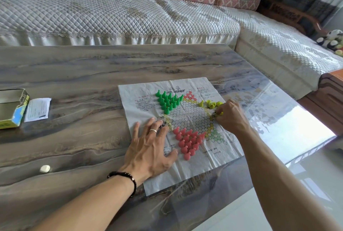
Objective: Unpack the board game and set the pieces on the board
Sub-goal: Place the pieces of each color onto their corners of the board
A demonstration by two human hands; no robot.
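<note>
Roughly fifteen green pieces [168, 101], fifteen red pieces [188, 142], five yellow pieces [211, 104]

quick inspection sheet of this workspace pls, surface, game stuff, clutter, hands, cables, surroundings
surface: glossy wood-grain table.
job's things: creased paper board flat; green pieces and red pieces grouped upright; yellow pieces partly placed.
clutter: open game box, folded leaflet, small white object.
hands: left hand flat on board; right hand pinches a yellow piece.
cables: nothing seen.
surroundings: quilted sofa, plush toys.
</note>
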